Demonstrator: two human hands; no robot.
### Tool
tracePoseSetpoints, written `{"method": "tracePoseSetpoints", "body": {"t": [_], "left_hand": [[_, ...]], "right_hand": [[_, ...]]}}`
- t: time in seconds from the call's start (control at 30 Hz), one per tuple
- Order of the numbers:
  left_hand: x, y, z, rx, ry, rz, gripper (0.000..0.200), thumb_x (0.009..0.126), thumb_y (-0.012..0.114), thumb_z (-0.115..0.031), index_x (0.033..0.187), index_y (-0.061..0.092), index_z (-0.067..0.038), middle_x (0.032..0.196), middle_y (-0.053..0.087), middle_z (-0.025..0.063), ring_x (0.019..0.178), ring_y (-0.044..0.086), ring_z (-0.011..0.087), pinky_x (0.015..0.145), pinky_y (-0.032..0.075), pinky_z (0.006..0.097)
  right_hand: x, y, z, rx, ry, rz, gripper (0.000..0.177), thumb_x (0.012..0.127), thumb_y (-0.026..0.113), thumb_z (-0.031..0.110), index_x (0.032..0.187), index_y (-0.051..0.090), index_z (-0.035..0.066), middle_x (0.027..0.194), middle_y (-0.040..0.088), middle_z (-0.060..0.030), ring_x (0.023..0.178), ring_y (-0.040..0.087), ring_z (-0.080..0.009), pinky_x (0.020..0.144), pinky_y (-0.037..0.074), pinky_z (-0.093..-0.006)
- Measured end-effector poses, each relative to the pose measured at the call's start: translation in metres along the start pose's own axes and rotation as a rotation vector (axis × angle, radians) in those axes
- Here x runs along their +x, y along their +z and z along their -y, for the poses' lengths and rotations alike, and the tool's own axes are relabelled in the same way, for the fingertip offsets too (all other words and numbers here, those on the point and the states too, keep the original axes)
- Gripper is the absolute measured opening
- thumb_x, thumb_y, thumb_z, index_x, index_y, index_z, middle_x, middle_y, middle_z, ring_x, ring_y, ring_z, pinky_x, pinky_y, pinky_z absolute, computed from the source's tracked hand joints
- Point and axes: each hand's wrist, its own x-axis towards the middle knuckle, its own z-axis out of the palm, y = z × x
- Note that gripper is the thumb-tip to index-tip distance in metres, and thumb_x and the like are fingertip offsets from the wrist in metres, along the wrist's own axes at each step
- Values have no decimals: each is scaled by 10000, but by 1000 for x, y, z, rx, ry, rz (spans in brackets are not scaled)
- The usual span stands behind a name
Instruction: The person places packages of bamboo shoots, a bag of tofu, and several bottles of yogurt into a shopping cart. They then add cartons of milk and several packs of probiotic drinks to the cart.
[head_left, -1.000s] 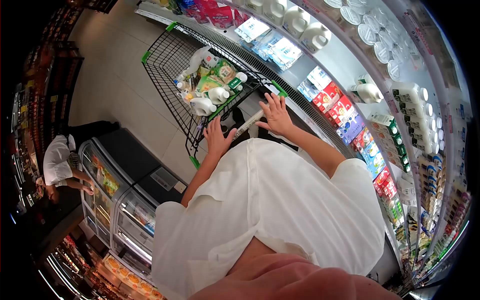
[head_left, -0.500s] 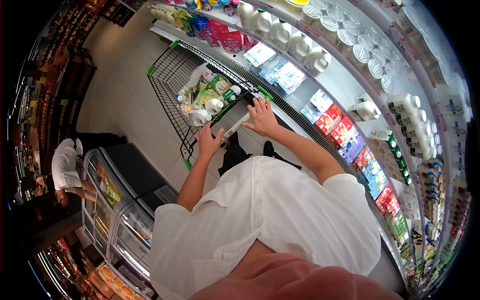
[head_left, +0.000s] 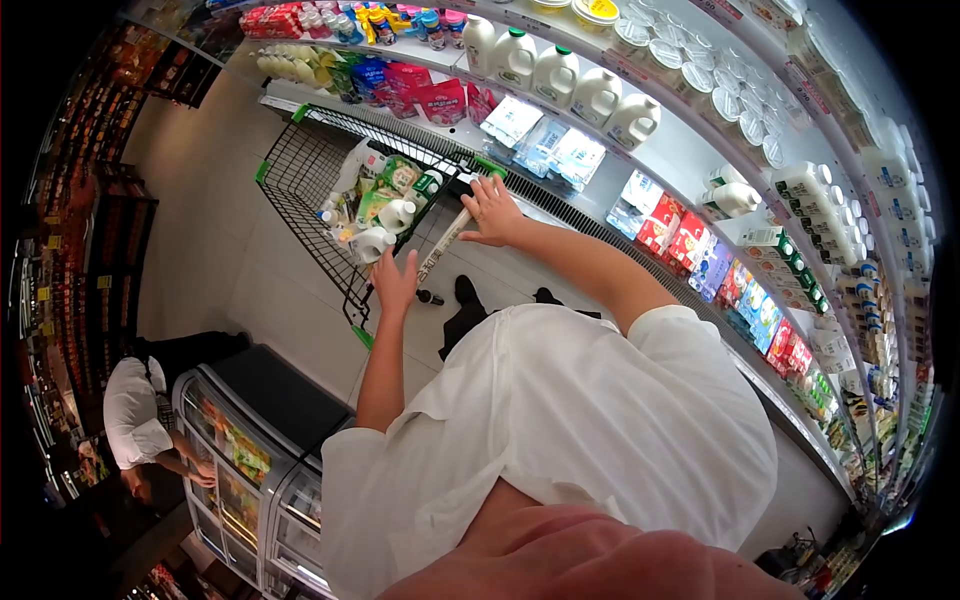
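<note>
The shopping cart (head_left: 300, 175) stands on the floor just beside the cold shelf (head_left: 670, 140); white bottles (head_left: 385, 228) lie in its near end. Its handle (head_left: 443, 245) runs between the two hands; the right hand (head_left: 490, 210) lies flat on the far end with fingers spread wide, gripping nothing; the left hand (head_left: 395, 280) rests its palm on the near end, fingers up and open, not closed round the bar. With so loose a hold the cart could roll off or bump the shelf; the gap there looks small. Both arms reach out in front. A freezer (head_left: 250, 440) stands to the left; another person (head_left: 135, 420) bends near it.
</note>
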Motion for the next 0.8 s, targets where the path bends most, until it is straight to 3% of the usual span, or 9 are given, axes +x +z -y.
{"method": "tracePoseSetpoints", "body": {"t": [0.37,0.8], "left_hand": [[97,-17,55,2,4,65,743,1066,653,-581,1499,611,22,1474,670,257,1398,589,452,1239,340,582],[181,-47,115,41,-18,99,721,1078,628,-580,1473,637,23,1416,697,259,1362,603,461,1230,349,574]], "right_hand": [[110,6,11,0,41,43,1028,973,505,882,1634,495,95,1711,412,-268,1662,259,-453,1346,78,-665],[215,-8,47,-45,105,85,1027,947,549,884,1651,491,139,1735,416,-224,1677,258,-418,1329,101,-700]]}}
